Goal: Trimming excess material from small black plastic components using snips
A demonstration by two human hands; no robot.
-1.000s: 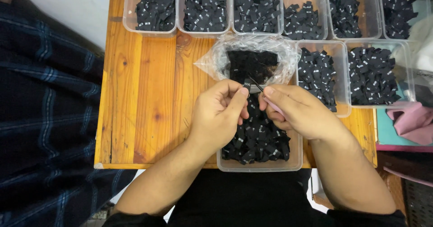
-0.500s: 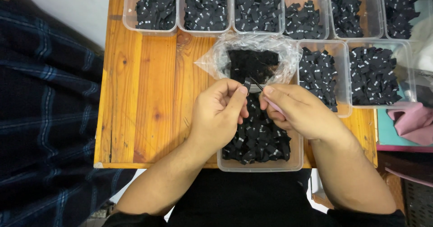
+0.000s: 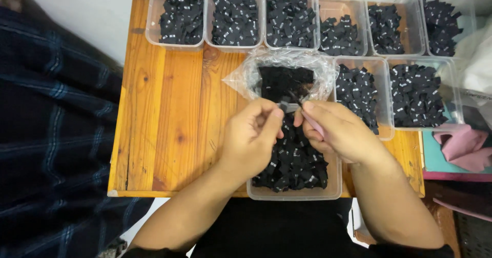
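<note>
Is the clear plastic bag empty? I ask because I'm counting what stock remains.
No, the clear plastic bag holds a dark stack of black pieces, lying on the wooden table just beyond the left hand and right hand.

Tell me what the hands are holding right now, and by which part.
Left hand and right hand pinch one small black label between their fingertips, by its lower edge.

The person's left hand (image 3: 251, 137) and right hand (image 3: 335, 132) are bare, with no rings or gloves showing — both forearms are uncovered too — and black sleeve edges and a black garment appear only at the bottom edge.
</note>
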